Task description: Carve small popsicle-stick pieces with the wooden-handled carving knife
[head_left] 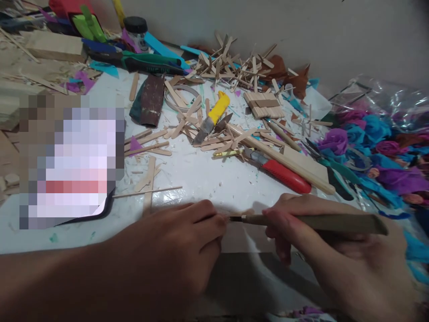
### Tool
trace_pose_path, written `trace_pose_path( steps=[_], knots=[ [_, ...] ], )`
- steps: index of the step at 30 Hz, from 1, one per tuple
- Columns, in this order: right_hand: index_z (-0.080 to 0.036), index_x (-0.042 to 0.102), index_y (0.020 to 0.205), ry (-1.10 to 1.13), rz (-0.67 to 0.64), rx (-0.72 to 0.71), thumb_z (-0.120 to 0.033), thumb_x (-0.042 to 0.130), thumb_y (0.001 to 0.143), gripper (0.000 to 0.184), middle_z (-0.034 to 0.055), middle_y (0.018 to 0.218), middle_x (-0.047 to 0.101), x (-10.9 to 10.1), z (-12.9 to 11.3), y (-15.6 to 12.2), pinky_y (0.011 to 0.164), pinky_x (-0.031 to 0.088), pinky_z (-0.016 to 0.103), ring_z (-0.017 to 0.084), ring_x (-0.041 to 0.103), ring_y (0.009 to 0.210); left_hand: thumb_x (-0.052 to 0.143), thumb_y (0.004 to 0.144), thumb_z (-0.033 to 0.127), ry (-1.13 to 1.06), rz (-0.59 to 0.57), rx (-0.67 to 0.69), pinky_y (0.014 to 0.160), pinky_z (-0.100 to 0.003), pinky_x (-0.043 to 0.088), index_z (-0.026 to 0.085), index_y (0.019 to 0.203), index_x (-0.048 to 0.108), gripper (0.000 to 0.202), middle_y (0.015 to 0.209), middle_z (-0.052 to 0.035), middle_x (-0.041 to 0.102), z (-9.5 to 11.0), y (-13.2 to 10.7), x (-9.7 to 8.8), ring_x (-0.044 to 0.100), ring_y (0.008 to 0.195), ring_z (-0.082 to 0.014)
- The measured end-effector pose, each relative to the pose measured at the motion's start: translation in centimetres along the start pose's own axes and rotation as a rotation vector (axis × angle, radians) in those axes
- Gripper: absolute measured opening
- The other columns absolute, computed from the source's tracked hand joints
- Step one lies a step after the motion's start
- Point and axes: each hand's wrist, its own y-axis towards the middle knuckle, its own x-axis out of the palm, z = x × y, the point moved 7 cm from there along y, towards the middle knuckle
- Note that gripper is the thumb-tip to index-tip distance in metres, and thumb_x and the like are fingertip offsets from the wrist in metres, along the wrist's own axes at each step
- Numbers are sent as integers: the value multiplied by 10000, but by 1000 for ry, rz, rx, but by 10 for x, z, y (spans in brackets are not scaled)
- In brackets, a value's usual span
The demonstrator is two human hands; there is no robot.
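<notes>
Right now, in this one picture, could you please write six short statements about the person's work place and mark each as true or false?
1. The right hand holds a long-handled tool. True.
2. The left hand lies flat and open. False: its fingers are bent.
3. The yellow-handled tool stands upright. False: it lies among wooden sticks.
4. The red-handled tool lies on the table. True.
5. The purple and blue flowers are at the picture's left edge. False: they are at its right side.
6. A dark-lidded jar stands near the wall. True.
</notes>
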Motion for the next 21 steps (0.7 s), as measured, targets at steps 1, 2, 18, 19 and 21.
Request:
trace_pose_path(
  steps=[1,2,18,19,21],
  knots=[
    [-298,820,642,53,-41,49,-402,865,1026,401,-3,595,763,4,6,-4,439,572,214,144,697,456,323,1234,88,-4,8,1,919,-365,582,133,1012,859,582,1094,-85,840,1,0,-1,708,977,-241],
    [-292,803,601,109,-56,91,-412,843,1043,461,7,588,761,6,11,-9,454,585,219,146,703,460,311,1236,86,-9,10,0,913,-362,579,131,1021,855,587,1092,-85,838,1,0,-1,705,971,-238],
    [-293,953,923,631,33,325,-373,963,971,93,43,681,812,6,56,-26,551,646,228,162,755,559,300,1268,121,-51,-26,-45,1015,-350,590,134,1091,839,567,1192,-56,825,-1,-5,2,713,1075,-221],
    [-295,952,927,621,38,327,-368,965,965,83,45,682,807,6,57,-28,546,644,243,172,755,564,306,1267,121,-53,-26,-53,1034,-352,590,128,1117,840,554,1210,-61,824,-1,-5,3,716,1093,-223],
    [-298,947,905,597,54,319,-375,977,943,91,45,675,789,6,55,-30,535,634,273,187,742,563,311,1259,116,-63,-14,-58,1016,-366,602,114,1118,842,549,1193,-77,826,-1,-5,2,726,1084,-235]
  ],
)
